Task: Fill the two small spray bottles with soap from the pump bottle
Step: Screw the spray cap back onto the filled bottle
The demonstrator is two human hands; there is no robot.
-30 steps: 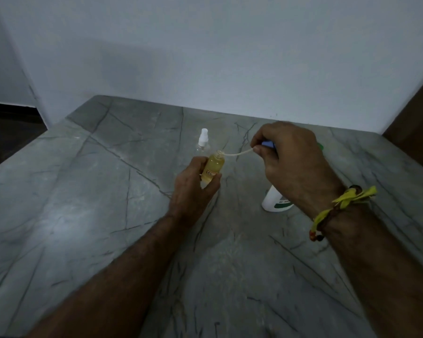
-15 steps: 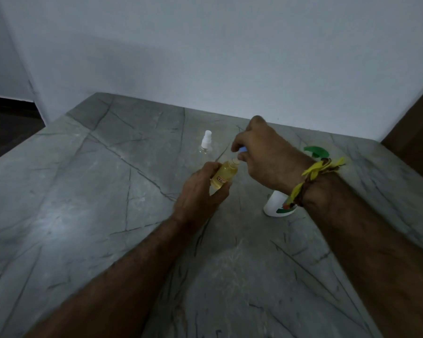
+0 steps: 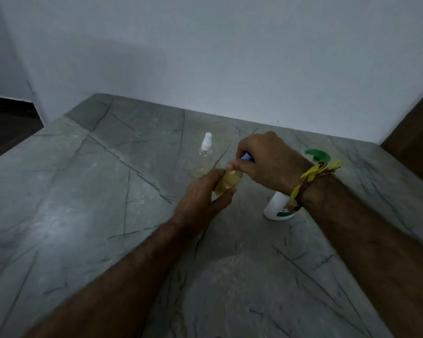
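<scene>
My left hand (image 3: 203, 196) grips a small spray bottle (image 3: 228, 182) filled with yellow soap, tilted to the right above the table. My right hand (image 3: 266, 159) pinches its blue spray cap (image 3: 246, 156) right at the bottle's neck. A second small clear spray bottle (image 3: 205, 154) with a white nozzle stands upright behind my left hand; a thin layer of liquid shows at its bottom. The white pump bottle (image 3: 277, 208) with a green pump head (image 3: 318, 154) stands to the right, mostly hidden behind my right wrist.
Everything sits on a grey marble-patterned table (image 3: 95, 203). A white wall (image 3: 230, 57) runs along the far edge. A dark brown panel (image 3: 420, 132) stands at the right, and the table's left edge drops to a dark floor.
My right hand brought the blue cap with its dip tube from the right down onto the neck of the yellow bottle; the tube is now inside. My left hand kept holding the bottle.
</scene>
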